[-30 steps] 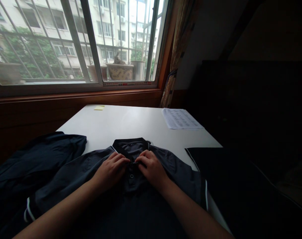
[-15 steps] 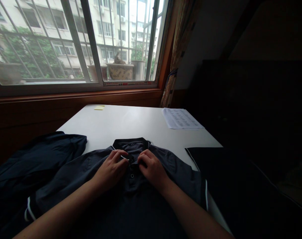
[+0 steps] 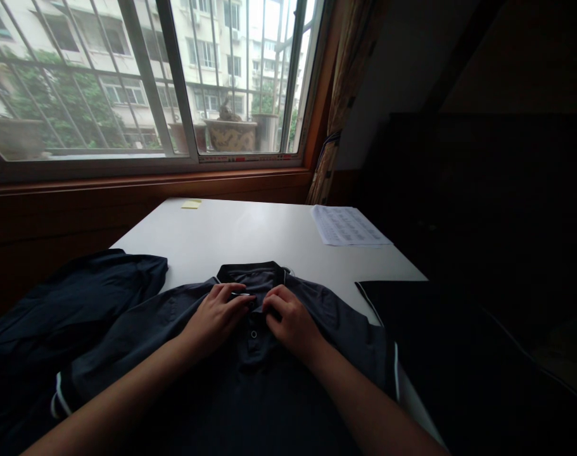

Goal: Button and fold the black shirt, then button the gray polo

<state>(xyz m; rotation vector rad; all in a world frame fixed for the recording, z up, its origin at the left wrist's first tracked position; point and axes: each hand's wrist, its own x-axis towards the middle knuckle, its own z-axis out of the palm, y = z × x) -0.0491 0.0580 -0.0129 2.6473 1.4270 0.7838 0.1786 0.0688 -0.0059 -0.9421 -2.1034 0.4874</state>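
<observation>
A dark polo shirt (image 3: 269,380) with white piping lies spread front up, its collar (image 3: 251,268) pointing away from me. Just below the collar, my left hand (image 3: 218,315) pinches the left edge of the neck opening, where a bit of white trim shows. My right hand (image 3: 291,316) has its fingers curled and closed on the other side of the placket. A round button (image 3: 254,334) is visible on the placket below both hands. Whatever lies right between the fingertips is too dark and small to make out.
The shirt lies on a white table (image 3: 259,228). A crumpled dark garment (image 3: 88,285) is at the left, and another dark cloth with white piping (image 3: 412,316) at the right. Yellow sticky notes (image 3: 191,204) and printed sheets (image 3: 349,225) lie toward the far edge, below a barred window (image 3: 250,76).
My left hand's fingers have shifted slightly right and stretched toward the placket. My right hand stays nearly where it was, and the shirt has barely moved.
</observation>
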